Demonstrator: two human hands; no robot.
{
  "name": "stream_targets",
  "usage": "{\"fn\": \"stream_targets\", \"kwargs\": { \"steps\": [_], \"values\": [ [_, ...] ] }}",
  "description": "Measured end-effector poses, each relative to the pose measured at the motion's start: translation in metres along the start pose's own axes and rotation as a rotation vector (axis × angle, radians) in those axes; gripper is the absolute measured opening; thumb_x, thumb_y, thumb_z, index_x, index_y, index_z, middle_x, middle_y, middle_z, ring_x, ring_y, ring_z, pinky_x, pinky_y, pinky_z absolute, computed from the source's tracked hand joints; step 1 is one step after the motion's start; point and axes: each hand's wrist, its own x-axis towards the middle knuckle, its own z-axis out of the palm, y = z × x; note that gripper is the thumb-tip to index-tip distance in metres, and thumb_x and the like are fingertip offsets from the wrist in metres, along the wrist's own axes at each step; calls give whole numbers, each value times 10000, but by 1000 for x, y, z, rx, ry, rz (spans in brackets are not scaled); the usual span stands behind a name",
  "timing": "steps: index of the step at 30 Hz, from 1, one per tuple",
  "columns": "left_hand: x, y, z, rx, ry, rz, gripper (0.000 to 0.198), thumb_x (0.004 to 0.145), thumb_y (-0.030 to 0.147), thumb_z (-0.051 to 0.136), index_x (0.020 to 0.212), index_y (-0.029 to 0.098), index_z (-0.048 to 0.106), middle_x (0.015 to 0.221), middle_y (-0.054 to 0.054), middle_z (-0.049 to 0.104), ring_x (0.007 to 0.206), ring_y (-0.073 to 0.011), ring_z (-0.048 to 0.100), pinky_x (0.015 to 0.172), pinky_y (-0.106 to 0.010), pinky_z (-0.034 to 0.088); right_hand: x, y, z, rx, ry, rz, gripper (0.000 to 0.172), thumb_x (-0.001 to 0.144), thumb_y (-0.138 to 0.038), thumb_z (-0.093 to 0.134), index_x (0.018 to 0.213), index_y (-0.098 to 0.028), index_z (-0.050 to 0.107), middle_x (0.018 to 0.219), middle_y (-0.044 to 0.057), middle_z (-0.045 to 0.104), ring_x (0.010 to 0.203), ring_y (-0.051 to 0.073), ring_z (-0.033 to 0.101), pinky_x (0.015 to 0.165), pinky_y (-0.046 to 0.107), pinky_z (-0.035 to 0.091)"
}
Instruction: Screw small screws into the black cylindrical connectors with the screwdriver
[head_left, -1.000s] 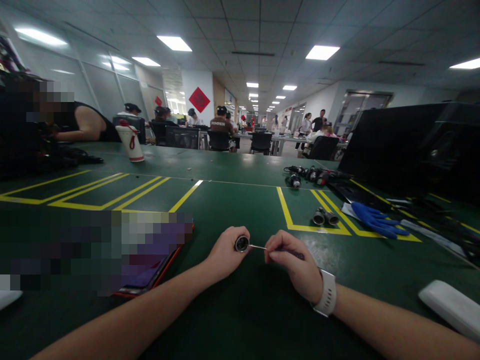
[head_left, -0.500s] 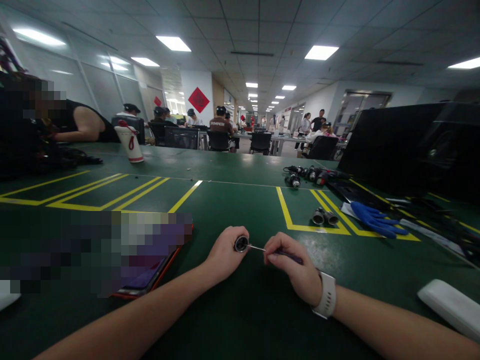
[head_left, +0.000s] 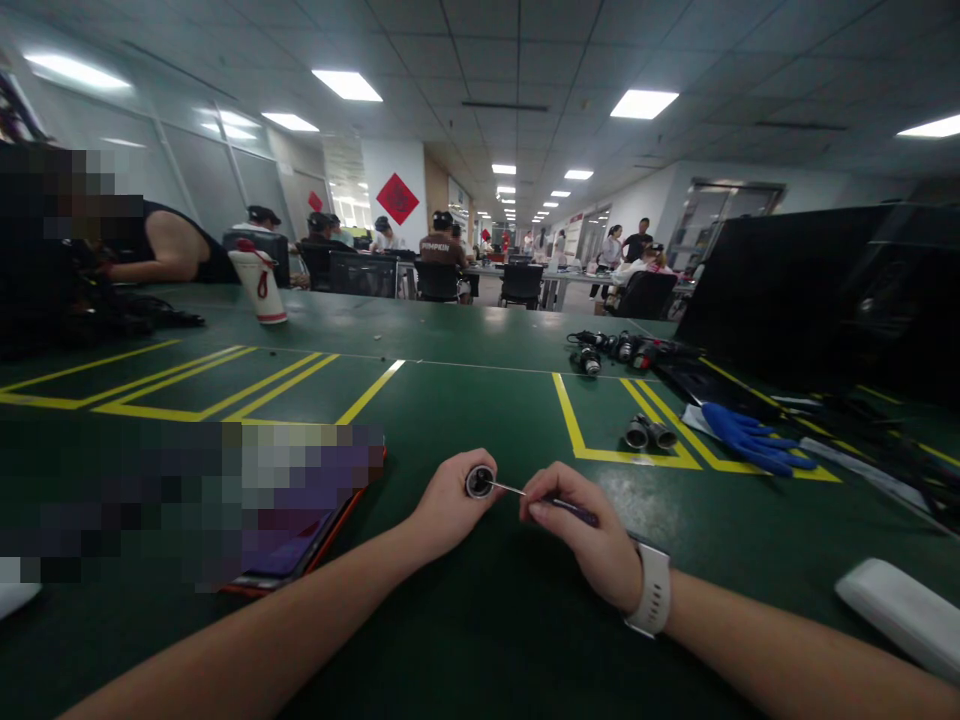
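On the near side of the green tabletop [head_left: 480,620], the left hand [head_left: 446,505] curls its fingers around a small round metal part [head_left: 478,484], and the right hand [head_left: 581,530] pinches a thin tool [head_left: 576,512] by its dark handle, its tip at the part's open end, maybe a bit inside, but that spot is too tiny to be sure. Farther back, toward the right edge, two metal tubes [head_left: 650,433] lie by yellow tape [head_left: 568,415], with a blue glove [head_left: 754,440] to their right. Near the far edge, on the left, stands a white cup [head_left: 259,283].
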Motion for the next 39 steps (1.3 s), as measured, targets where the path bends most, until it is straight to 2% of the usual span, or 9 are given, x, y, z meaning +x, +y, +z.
{"fn": "stream_targets", "kwargs": {
  "steps": [11, 17, 25, 30, 39],
  "values": [
    [-2, 0, -1, -79, -39, 17, 84, 721, 200, 590, 690, 176, 516, 634, 54, 484, 587, -113, 467, 530, -223, 374, 2, -3, 0, 42, -17, 49, 60, 805, -173, 521, 805, -181, 581, 794, 28, 604, 714, 163, 542, 659, 310, 439],
    [-1, 1, 0, -68, -28, 9, 89, 709, 194, 593, 681, 175, 510, 623, 49, 490, 582, -116, 471, 530, -226, 379, 1, -2, -1, 15, -29, 27, 57, 818, -179, 522, 817, -181, 579, 802, 28, 598, 733, 165, 543, 669, 309, 434],
    [0, 0, 1, -13, 14, 4, 88, 669, 152, 594, 642, 175, 513, 585, 58, 482, 559, -112, 459, 511, -221, 356, 1, -3, 0, -36, -28, 20, 61, 809, -190, 525, 808, -184, 586, 770, 20, 593, 705, 159, 531, 641, 292, 414],
    [-1, 2, 0, 17, 45, 3, 84, 687, 169, 592, 652, 176, 516, 600, 51, 498, 572, -118, 477, 522, -225, 373, 0, -2, -1, -33, -31, -12, 64, 819, -197, 515, 809, -186, 577, 773, 21, 593, 715, 163, 538, 653, 300, 421],
    [-3, 0, 1, 128, 105, -8, 99, 714, 218, 588, 653, 184, 518, 611, 46, 517, 581, -132, 501, 522, -237, 364, -2, -6, 4, -178, 26, -26, 66, 795, -184, 502, 764, -180, 560, 709, 14, 567, 656, 157, 526, 599, 285, 412]
  ]
}}
